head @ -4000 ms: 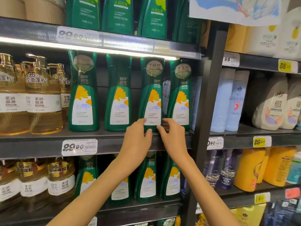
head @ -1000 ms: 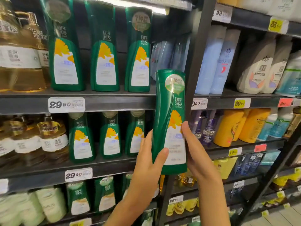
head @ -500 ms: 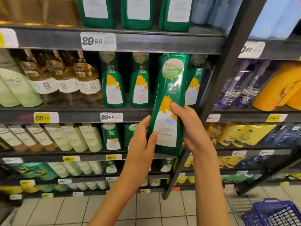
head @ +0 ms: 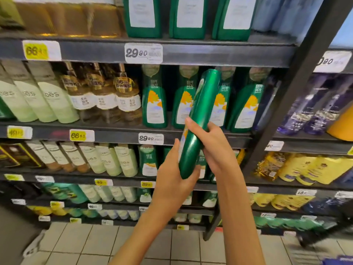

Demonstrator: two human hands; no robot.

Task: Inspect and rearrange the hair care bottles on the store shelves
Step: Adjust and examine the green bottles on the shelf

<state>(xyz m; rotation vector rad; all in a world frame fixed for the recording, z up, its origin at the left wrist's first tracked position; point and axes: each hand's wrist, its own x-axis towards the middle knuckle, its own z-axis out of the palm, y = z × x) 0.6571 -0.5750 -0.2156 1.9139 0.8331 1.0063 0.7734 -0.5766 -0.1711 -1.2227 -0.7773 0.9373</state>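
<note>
Centre of frame: green bottle (head: 198,123) held in the air in front of the shelves (head: 210,56), tilted, its top toward the upper right, narrow side facing the camera. Left hand (head: 172,180) cups the bottom end, grip closed on it; right hand (head: 214,148) wraps the middle, grip closed too. Behind it, matching green bottles (head: 154,104) stand in a row above a 29.80 price tag (head: 150,139).

Tall green plastic shampoo bottle (head: 198,123) now turned narrow side toward the camera, front label nearly out of sight, left hand (head: 172,180) cupping its base, right hand (head: 215,148) gripping mid-body
</note>
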